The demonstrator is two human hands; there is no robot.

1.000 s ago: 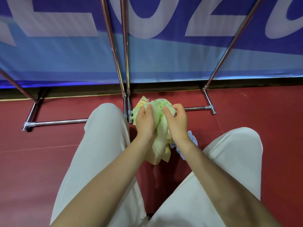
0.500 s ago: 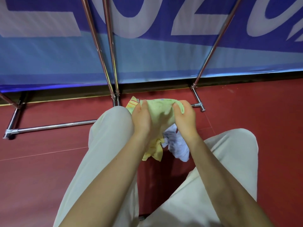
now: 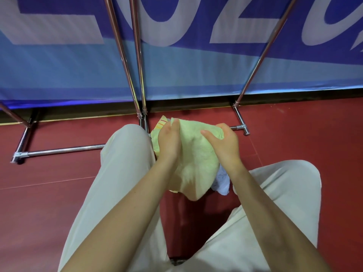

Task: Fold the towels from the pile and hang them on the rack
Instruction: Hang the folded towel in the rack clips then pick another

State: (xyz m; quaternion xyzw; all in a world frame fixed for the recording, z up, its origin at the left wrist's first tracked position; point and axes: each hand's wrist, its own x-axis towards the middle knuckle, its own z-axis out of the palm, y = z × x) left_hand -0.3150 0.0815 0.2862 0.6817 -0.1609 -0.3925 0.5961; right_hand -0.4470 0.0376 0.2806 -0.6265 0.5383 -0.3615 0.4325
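A pale green towel (image 3: 196,163) hangs bunched between my two hands, above the red floor between my knees. My left hand (image 3: 169,140) grips its upper left edge and my right hand (image 3: 224,144) grips its upper right edge. Under it lie a striped yellow-green towel (image 3: 160,124) on the left and a pale blue-white towel (image 3: 223,181) on the right. The chrome rack (image 3: 137,75) stands just beyond, its poles rising out of view.
My knees in light trousers (image 3: 125,163) flank the towels. The rack's foot bars (image 3: 59,151) lie on the red floor (image 3: 294,134) left and right. A blue banner (image 3: 196,71) closes off the back.
The green towel has been lifted and spread wider between my hands, which moved apart. The blue-white towel beneath has come into view.
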